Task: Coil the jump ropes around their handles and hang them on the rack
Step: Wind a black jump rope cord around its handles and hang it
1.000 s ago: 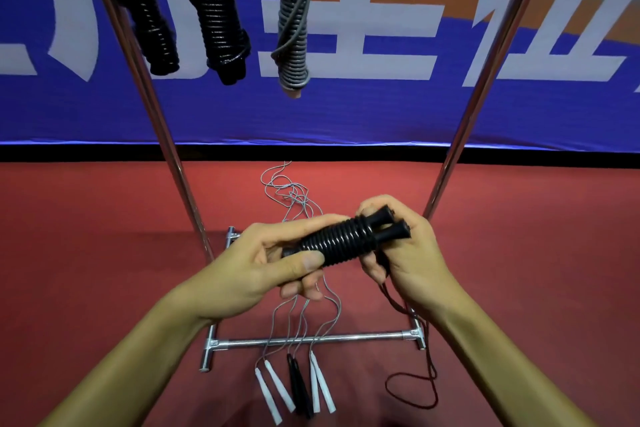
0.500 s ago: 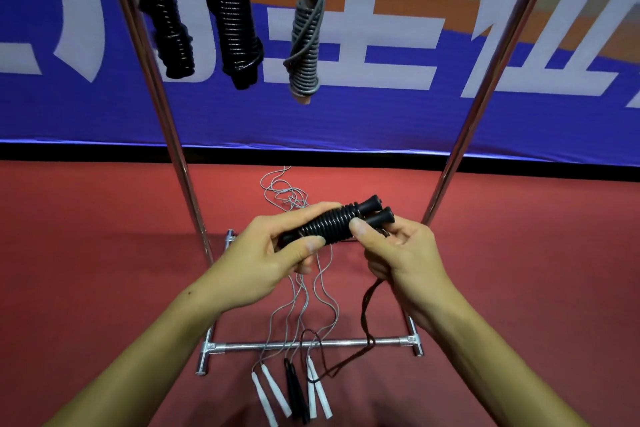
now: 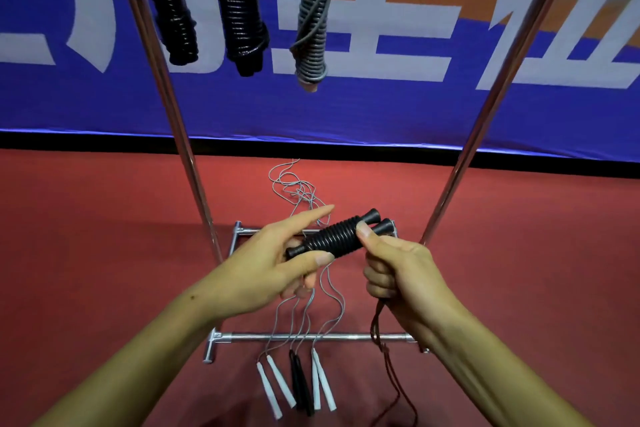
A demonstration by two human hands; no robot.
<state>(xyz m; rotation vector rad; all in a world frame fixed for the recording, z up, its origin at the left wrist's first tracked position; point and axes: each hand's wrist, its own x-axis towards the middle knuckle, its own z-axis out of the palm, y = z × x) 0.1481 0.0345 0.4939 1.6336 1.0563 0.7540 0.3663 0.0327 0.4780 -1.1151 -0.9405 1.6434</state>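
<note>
In front of the rack (image 3: pixel 311 337) our L hand (image 3: pixel 266 267) pinches the coiled black rope (image 3: pixel 337 237); R hand (image 3: pixel 398 265) curls round its loose cord (image 3: pixel 381 333), thumb on coils. Banner (image 3: pixel 381 28) text unreadable.

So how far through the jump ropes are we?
Done: two black coiled ropes and one grey coiled rope hang on the metal rack. In hand: left hand and right hand coil a black rope, tail loose. Left: grey ropes on the floor.
</note>
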